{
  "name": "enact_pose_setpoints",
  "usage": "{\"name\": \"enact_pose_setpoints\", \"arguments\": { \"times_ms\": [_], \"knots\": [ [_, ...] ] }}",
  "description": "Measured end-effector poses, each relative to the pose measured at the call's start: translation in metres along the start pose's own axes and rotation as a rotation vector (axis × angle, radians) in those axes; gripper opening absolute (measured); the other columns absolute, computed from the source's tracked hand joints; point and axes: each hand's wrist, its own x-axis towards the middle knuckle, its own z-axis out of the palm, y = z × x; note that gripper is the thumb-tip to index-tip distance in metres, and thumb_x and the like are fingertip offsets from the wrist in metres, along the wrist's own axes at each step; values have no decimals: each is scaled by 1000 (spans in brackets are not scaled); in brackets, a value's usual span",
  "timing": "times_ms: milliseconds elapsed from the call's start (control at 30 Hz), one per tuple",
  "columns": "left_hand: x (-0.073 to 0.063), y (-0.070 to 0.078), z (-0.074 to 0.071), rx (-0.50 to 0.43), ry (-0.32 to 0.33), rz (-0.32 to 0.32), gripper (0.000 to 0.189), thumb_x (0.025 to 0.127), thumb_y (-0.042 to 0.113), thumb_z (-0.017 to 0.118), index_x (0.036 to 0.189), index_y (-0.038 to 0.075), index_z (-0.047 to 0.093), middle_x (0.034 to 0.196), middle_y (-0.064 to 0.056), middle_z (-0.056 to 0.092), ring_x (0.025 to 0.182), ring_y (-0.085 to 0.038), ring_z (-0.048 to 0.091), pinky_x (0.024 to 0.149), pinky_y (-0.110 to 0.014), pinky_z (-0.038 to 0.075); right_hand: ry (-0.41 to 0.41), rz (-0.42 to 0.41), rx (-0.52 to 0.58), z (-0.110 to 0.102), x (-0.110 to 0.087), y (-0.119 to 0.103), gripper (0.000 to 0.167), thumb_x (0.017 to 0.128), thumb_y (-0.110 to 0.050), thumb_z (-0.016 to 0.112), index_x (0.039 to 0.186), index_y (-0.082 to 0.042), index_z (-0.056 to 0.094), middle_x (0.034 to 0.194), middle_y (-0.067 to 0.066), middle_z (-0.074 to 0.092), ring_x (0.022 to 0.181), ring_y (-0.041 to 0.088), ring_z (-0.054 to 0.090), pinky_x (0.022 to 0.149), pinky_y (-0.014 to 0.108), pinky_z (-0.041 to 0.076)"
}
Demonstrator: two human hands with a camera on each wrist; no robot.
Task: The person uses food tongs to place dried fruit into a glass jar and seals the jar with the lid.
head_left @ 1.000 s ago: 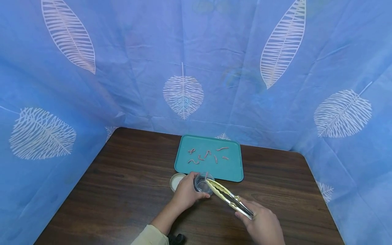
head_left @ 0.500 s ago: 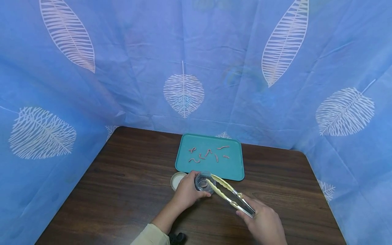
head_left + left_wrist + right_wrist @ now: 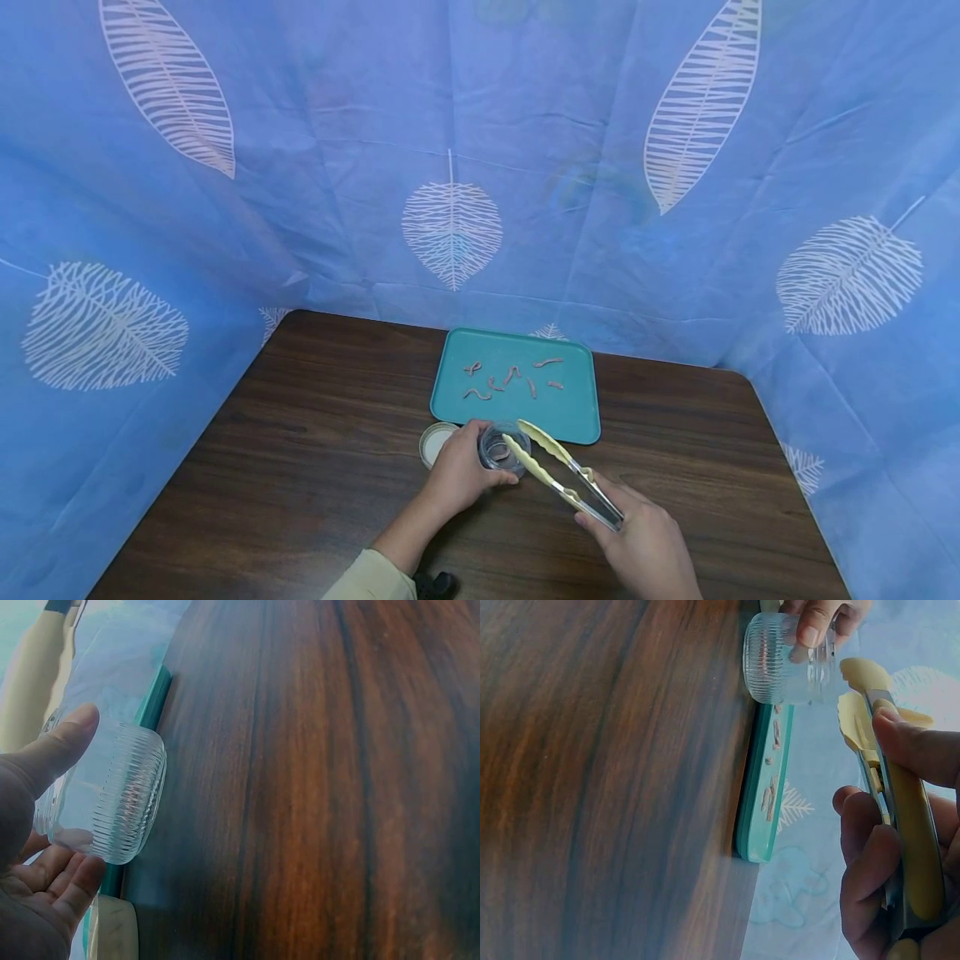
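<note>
In the head view my left hand [image 3: 456, 473] grips a clear ribbed jar [image 3: 129, 799], its mouth tipped up toward the head camera. One pinkish worm-like strip [image 3: 500, 456] lies inside the jar. My right hand [image 3: 651, 537] holds metal tongs with yellow tips [image 3: 547, 441], fingers and thumb round the handles. The tong tips stand spread apart at the jar's mouth, with nothing between them. Beyond the jar, several similar worm-like strips [image 3: 512, 374] lie scattered on a teal tray [image 3: 573, 423].
A round lid [image 3: 432, 445], white inside, lies on the dark wooden table [image 3: 300, 467] just left of the jar, partly covered by my left hand. Behind the table hangs a blue curtain [image 3: 337, 208] with white leaf prints.
The tongs, nearly closed with a pinkish piece at their tips a second ago, have spread apart. That piece is gone from the tips, and a strip shows in the jar. The left hand stays put.
</note>
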Motion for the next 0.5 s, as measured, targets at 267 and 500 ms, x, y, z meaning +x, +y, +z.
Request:
{"name": "enact_pose_setpoints", "arguments": {
  "times_ms": [267, 500],
  "knots": [
    [0, 1, 0, 12, 5, 5, 92, 73, 39, 103, 146, 3, 59, 135, -16, 72, 126, -34, 68, 104, -52, 58, 77, -23, 42, -3, 7, -4, 67, 87, -33, 93, 144, -9, 70, 130, 23, 77, 105, 34, 79, 83, 55, 62],
    [1, 0, 0, 10, -3, -6, 92, 74, 41, 102, 146, 4, 59, 136, -15, 71, 128, -35, 67, 106, -53, 58, 96, -8, 37, -4, 18, -4, 69, 88, -34, 92, 147, -8, 68, 132, 24, 76, 86, 24, 75, 75, 52, 61]
  ]
}}
